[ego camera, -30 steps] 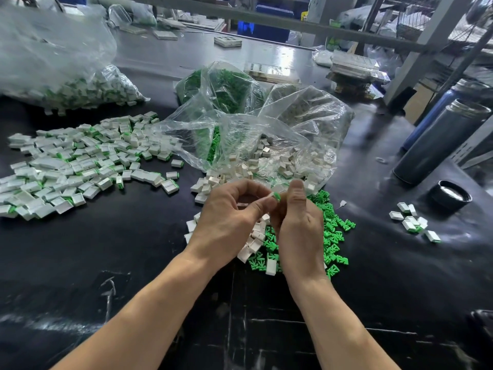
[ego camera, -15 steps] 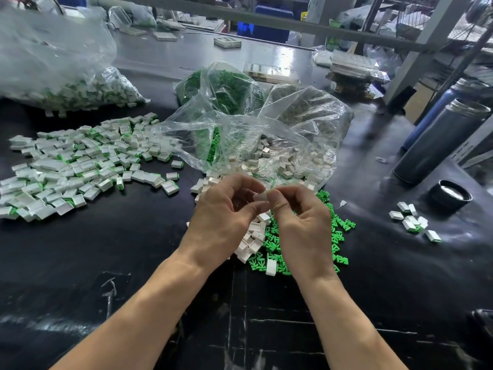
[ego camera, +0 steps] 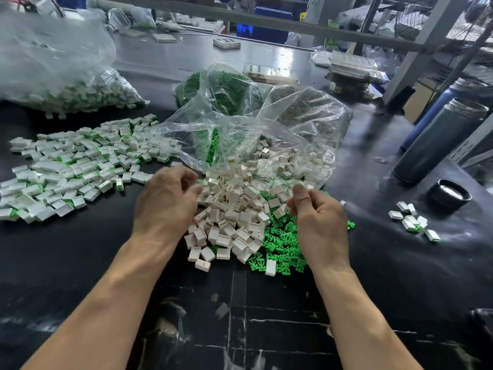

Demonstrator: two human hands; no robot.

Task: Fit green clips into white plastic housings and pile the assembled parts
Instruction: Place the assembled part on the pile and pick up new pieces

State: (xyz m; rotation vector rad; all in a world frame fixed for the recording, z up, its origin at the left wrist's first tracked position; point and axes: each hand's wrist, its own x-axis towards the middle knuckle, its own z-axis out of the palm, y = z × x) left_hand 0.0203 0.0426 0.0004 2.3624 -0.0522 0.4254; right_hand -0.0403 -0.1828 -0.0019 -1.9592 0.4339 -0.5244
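1. Left hand (ego camera: 165, 201) is curling loosely at the white housings (ego camera: 229, 214); any hold is hidden.
2. Right hand (ego camera: 318, 222), fingers bunching over green clips (ego camera: 280, 241) at centre; contents unclear.
3. Assembled parts (ego camera: 72, 166) are lying left, uncountable; three bags visible.

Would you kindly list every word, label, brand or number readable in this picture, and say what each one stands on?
None can be read.
White plastic housings and green plastic clips: no print shows.
Dark grey metal flask: no label visible.
Flat packs at the far edge of the black table: any marks are too blurred to read.
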